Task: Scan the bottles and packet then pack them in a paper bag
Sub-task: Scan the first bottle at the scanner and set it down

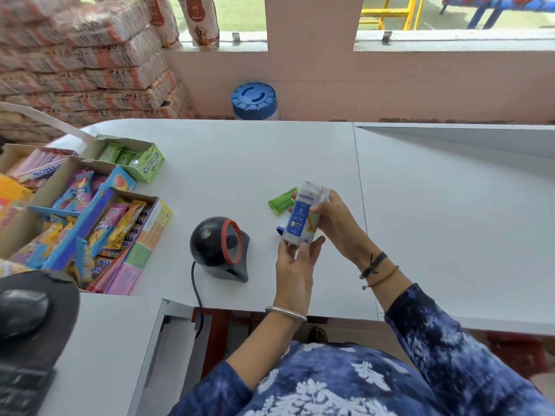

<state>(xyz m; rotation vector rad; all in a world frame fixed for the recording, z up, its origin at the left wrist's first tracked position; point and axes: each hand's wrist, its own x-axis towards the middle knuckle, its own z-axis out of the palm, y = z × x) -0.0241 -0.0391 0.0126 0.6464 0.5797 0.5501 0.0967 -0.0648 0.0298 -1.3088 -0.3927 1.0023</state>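
Observation:
A clear bottle with a blue label [301,217] is held upright above the white counter [240,163], just right of the black barcode scanner [220,249] with its red ring. My left hand [295,265] cups the bottle's base from below. My right hand [333,220] grips its right side. A green packet [280,201] lies flat on the counter behind the bottle. A small blue object [280,231] peeks out at the bottle's lower left, mostly hidden. No paper bag is in view.
Open cardboard display boxes of sweets and gum [84,211] crowd the counter's left side. A computer mouse on a dark pad [24,310] sits at the lower left. The scanner's cable [196,292] runs toward me. A blue-lidded jar [254,100] stands beyond the counter.

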